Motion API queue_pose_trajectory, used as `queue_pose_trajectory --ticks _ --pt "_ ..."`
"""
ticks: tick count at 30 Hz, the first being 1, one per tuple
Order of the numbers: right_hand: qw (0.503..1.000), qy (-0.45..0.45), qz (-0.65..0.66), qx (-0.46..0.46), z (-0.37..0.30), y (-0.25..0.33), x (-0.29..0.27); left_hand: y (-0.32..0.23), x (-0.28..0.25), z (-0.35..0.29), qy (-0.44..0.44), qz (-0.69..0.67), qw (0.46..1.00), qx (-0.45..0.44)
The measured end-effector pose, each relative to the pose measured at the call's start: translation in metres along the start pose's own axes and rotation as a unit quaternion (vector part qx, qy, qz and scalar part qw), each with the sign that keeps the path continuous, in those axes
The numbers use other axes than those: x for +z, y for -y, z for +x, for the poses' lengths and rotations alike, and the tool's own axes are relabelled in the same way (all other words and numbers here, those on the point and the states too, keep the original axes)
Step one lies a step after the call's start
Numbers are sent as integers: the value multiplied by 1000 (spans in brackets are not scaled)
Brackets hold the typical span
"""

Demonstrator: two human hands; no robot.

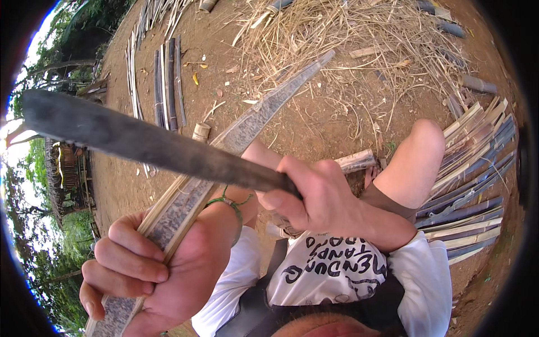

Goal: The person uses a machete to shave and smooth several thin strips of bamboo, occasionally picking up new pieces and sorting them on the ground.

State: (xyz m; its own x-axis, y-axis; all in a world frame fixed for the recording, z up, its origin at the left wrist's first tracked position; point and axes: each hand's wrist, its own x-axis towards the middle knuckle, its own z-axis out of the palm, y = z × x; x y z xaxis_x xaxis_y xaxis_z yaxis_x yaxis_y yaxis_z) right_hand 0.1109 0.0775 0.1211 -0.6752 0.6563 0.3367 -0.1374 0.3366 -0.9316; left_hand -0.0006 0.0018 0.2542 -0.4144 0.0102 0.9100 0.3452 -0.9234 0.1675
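My left hand (154,269), with a green cord bracelet (236,208) at the wrist, is wrapped round the lower part of a long split bamboo strip (247,126). The strip slants up and away to the right, its far end narrowing, with mottled grey on the face turned to me. In my right hand (320,196) is a machete, gripped at the handle, which the fingers mostly hide. Its dark, broad blade (146,149) points left and crosses in front of the strip. Whether blade and strip touch, I cannot tell.
Beyond the strip spreads a heap of thin bamboo shavings (337,39) on brown earth. Split bamboo strips lie in rows at the right (477,180) and far left (168,84). A short bamboo piece (356,161) rests near my bent knee (424,146). Trees and a thatched hut (67,168) stand left.
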Motion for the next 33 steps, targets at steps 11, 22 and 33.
queue_pose_trajectory --ticks 11,22,33 --pt "997 -10 -38 66 -6 -37 -2 -2 -4 4 4 11 1000 0" --pt "993 -26 -86 81 1 -89 -7 -6 -11 6 6 30 999 -10" --pt "986 -5 -86 144 7 -130 -9 0 -24 13 21 37 999 -21"
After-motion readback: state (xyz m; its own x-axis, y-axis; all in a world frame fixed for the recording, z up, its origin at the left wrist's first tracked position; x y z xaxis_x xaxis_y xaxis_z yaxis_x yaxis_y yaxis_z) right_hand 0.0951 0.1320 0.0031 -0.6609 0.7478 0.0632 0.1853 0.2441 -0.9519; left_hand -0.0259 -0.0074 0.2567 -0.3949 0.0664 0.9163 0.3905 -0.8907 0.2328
